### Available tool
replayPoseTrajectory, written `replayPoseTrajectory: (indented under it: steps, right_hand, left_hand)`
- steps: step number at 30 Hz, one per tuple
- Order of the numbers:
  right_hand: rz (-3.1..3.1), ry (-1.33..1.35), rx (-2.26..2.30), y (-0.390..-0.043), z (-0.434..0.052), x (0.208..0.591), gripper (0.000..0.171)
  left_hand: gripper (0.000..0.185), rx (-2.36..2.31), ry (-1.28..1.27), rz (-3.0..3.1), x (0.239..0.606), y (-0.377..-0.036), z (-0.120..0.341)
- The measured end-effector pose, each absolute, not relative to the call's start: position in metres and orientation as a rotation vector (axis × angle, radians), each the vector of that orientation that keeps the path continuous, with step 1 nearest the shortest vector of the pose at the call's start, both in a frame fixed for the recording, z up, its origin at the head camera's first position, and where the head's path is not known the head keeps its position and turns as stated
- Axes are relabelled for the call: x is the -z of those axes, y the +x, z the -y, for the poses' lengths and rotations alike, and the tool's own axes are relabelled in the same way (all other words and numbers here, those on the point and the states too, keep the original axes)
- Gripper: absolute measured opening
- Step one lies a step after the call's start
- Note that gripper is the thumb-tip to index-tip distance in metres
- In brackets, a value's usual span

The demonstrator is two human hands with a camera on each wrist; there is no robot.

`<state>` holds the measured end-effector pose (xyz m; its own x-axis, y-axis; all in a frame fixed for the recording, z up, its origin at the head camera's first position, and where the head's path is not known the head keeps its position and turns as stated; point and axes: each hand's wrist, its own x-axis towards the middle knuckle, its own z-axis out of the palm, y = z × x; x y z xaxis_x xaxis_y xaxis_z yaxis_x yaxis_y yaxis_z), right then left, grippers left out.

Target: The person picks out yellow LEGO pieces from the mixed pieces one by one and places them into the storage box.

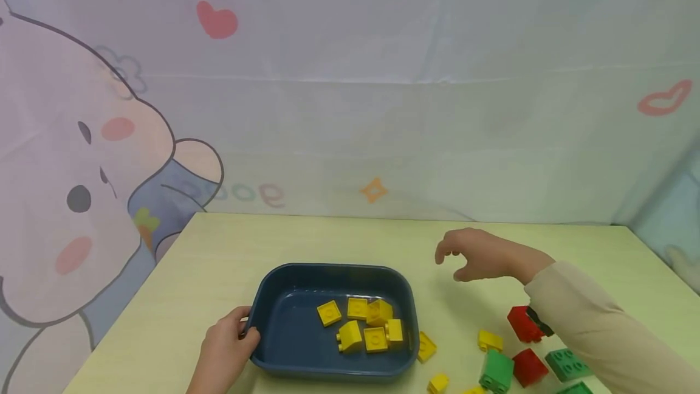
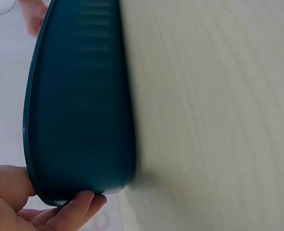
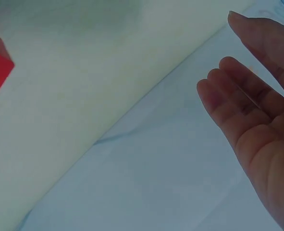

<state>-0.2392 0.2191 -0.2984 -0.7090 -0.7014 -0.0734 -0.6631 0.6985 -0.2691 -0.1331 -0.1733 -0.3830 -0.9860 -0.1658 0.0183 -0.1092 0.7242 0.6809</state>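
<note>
A dark blue tray (image 1: 295, 333) with rounded corners stands on the table, and my left hand (image 1: 224, 345) grips its left rim. In the left wrist view the fingers (image 2: 77, 209) press the outside of the tray wall (image 2: 79, 106), with the thumb at the rim. Several yellow toy bricks (image 1: 375, 339) lie inside the tray, mostly in its right half. Above the table, right of the tray, hovers my right hand (image 1: 481, 255). Its fingers (image 3: 218, 101) are loosely bent and the thumb stands apart; nothing is between them.
Loose yellow bricks (image 1: 490, 340) lie right of the tray, one (image 1: 426, 346) close against its wall. Green bricks (image 1: 496, 371) and red bricks (image 1: 529, 367) are grouped at the front right, below the right forearm. A printed cloth (image 1: 350, 108) hangs behind the table's back edge.
</note>
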Motion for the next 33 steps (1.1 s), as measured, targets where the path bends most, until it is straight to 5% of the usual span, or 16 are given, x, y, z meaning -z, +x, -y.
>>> replayPoseTrajectory:
  steps: [33]
  right_hand:
    - [-2.499,-1.001,0.513,-0.196,-0.262,0.371,0.032]
  left_hand:
    - [0.038,1.129,0.192,2.835,0.386,-0.135,0.173]
